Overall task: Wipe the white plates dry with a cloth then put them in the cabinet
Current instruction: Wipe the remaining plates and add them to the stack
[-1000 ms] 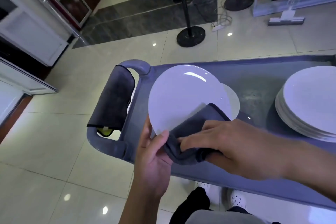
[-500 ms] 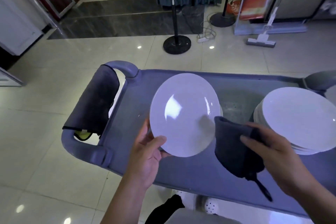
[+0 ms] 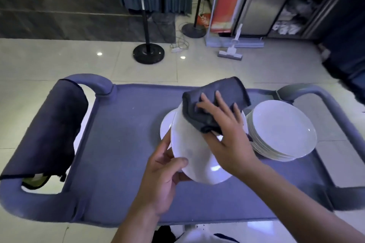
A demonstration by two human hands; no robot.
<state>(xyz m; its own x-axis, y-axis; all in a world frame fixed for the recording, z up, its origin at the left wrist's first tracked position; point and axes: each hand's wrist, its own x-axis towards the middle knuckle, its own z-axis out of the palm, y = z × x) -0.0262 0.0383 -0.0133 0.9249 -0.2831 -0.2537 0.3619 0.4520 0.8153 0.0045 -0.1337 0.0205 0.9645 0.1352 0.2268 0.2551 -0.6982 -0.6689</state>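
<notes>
My left hand (image 3: 164, 171) grips the near left rim of a white plate (image 3: 194, 156), held tilted above the cart. My right hand (image 3: 225, 130) presses a dark grey cloth (image 3: 215, 100) flat against the plate's upper part, fingers spread over the cloth. Just behind the held plate, the edge of another white plate (image 3: 165, 128) shows on the cart. A stack of several white plates (image 3: 280, 130) rests on the cart to the right, close to my right hand.
The grey-blue cart (image 3: 122, 144) has handles at both ends; a dark cloth (image 3: 49, 130) hangs over the left handle. On the tiled floor beyond stand a fan stand (image 3: 148, 53), a mop (image 3: 231, 53) and a steel cabinet (image 3: 262, 0) with glass doors.
My right hand has carried the cloth from the plate's lower right side up onto its upper part. The plate has tilted and shifted right, toward the stack. The view has turned right.
</notes>
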